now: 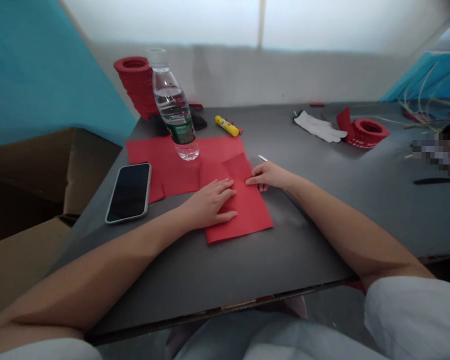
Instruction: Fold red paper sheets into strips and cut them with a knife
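Note:
A folded sheet of red paper [243, 215] lies on the grey table in front of me. My left hand [212, 202] rests flat on its left part, fingers spread. At the sheet's right edge, my right hand [268, 176] is closed, with thumb and forefinger pinching the paper; the other fingers are curled under. A thin whitish strip [262, 158] pokes out just beyond the right knuckles; whether the hand holds it I cannot tell. More red paper [180, 175] lies flat behind and to the left, partly under the folded sheet.
A water bottle [175, 112] stands on the red paper. A phone [129, 192] lies left, by a cardboard box [93, 142]. Farther back are a yellow glue stick [227, 125], a stack of red rings [137, 87], a white glove [318, 126] and a red ring [369, 132].

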Action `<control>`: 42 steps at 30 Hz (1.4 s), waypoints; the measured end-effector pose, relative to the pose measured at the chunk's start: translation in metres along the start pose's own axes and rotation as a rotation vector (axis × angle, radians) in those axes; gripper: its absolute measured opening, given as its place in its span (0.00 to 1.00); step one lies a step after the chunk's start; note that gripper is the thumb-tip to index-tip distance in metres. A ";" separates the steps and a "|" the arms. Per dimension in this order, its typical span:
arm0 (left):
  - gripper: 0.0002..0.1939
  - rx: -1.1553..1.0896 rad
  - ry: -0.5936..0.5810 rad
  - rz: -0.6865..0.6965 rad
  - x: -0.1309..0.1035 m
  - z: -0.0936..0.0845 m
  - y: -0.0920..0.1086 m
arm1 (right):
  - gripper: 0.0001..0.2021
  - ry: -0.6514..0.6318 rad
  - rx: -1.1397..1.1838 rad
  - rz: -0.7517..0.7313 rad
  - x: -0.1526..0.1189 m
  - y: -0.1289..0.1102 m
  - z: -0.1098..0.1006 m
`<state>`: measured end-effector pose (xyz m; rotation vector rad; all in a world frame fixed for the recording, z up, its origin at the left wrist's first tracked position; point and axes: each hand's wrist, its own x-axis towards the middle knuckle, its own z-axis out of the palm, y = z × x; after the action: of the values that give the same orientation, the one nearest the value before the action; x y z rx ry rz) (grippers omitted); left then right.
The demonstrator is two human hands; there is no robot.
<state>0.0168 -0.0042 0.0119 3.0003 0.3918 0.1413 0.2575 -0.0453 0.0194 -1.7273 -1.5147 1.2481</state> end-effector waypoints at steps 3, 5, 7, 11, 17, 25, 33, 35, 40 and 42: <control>0.30 -0.001 0.003 -0.002 0.000 -0.001 0.001 | 0.11 0.004 -0.002 0.008 -0.001 -0.001 0.000; 0.30 0.001 -0.002 -0.003 0.000 0.000 0.001 | 0.10 0.002 -0.002 0.013 -0.002 -0.003 0.000; 0.30 0.007 -0.010 -0.006 0.000 0.000 0.001 | 0.11 0.001 0.005 0.013 -0.003 -0.005 0.000; 0.30 0.014 -0.008 -0.004 0.000 0.001 0.000 | 0.14 0.041 0.007 0.033 -0.004 -0.007 0.002; 0.29 0.013 -0.009 0.000 0.000 0.000 0.001 | 0.14 0.047 0.004 0.019 -0.001 -0.001 0.002; 0.29 -0.021 -0.020 -0.018 0.000 0.001 0.001 | 0.13 0.058 -0.010 0.051 0.000 -0.004 0.004; 0.31 -0.016 -0.022 -0.012 -0.002 0.006 0.001 | 0.11 0.231 -0.188 0.030 -0.006 -0.010 0.001; 0.31 -0.003 -0.015 -0.009 -0.003 0.008 0.000 | 0.11 0.411 -0.291 -0.022 -0.007 -0.020 0.003; 0.32 0.017 0.032 0.011 -0.004 0.014 -0.001 | 0.12 0.392 -0.325 -0.403 0.013 -0.050 0.046; 0.31 0.001 0.021 -0.011 -0.004 0.015 -0.002 | 0.10 0.195 -0.295 -0.540 0.027 -0.054 0.068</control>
<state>0.0143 -0.0052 -0.0031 2.9997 0.4111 0.1715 0.1707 -0.0195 0.0277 -1.4079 -1.9386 0.5904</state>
